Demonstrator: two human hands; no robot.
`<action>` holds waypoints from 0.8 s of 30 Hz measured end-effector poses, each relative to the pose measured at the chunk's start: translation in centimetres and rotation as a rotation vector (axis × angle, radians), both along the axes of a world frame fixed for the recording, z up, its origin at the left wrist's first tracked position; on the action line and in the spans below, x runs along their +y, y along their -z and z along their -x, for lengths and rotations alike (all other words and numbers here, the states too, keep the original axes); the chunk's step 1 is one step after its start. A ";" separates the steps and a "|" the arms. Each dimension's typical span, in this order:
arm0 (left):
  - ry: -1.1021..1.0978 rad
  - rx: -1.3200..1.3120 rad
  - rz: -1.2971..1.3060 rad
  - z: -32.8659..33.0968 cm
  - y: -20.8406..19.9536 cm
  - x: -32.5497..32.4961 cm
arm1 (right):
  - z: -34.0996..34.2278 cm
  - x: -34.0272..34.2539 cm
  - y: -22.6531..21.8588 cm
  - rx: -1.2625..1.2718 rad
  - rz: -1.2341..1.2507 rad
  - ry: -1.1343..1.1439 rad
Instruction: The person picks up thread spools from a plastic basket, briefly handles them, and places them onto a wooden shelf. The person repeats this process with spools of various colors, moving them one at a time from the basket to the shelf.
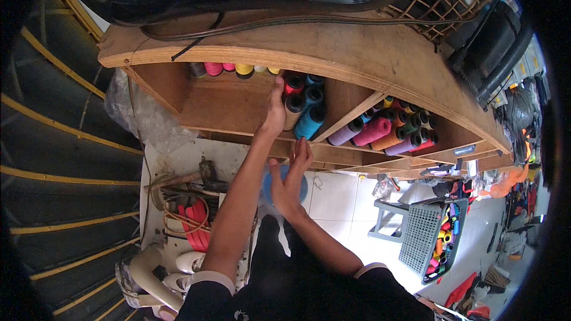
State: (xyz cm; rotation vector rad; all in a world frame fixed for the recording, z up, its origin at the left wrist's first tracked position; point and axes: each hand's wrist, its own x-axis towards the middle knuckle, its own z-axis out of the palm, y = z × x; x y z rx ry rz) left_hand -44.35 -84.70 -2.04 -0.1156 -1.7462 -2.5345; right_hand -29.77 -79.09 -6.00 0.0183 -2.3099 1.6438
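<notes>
My left hand (274,110) reaches into a compartment of the wooden shelf (220,104). It lies stretched along the left side of a small group of thread spools, against or very close to a beige spool (292,113). Beside that one are blue spools (310,122), and a red spool (294,84) sits behind. Below the compartment's front edge is my right hand (290,181), thumb apart from the fingers, its fingertips just under the nearest blue spool. Whether they touch it I cannot tell. Some of my left fingers are hidden.
Yellow and pink spools (244,70) line the compartment's back. More spools (375,131) fill the compartment to the right. A grey-green basket (416,244) of spools stands on the floor at right. A round blue object (303,189) is under my right hand. Tools and a hammer (207,172) lie at left.
</notes>
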 end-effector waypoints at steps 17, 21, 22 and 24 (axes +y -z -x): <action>0.012 -0.026 -0.167 0.7 2.2 -0.2 | -0.1 0.2 -1.1 -0.025 0.052 0.051; 0.019 -0.049 -0.209 0.1 1.2 0.3 | -0.3 0.2 -1.3 -0.058 -0.009 0.054; 0.003 -0.025 -0.167 0.0 1.3 0.2 | -0.4 0.2 -1.4 -0.074 -0.019 0.051; -0.032 0.028 -0.085 0.2 1.7 -0.5 | -0.4 0.1 -1.8 -0.088 -0.025 0.041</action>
